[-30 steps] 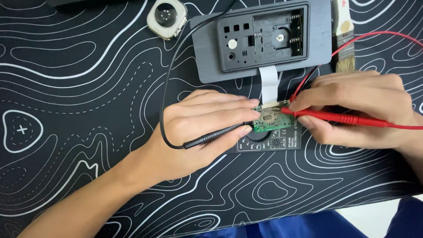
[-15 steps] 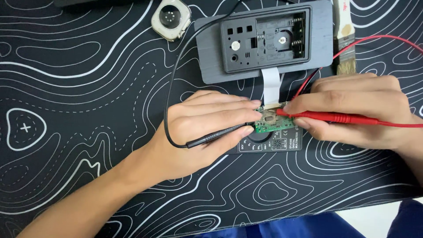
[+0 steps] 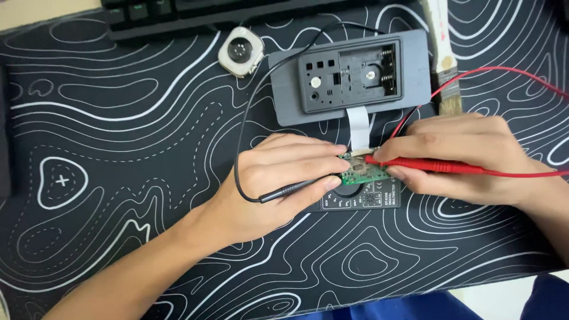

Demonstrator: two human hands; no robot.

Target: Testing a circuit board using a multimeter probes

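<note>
bright, even light falls from overhead across the black desk mat (image 3: 118,118) with white contour lines, with a faint sheen near its far edge. soft, short shadows sit under the left hand (image 3: 278,178) and right hand (image 3: 468,157). the picture is sharp at the centre, with no visible blur or edge distortion.

Both hands rest palm-down with fingertips nearly meeting, left hand (image 3: 278,178) and right hand (image 3: 468,157) each curled in a pinch.
</note>
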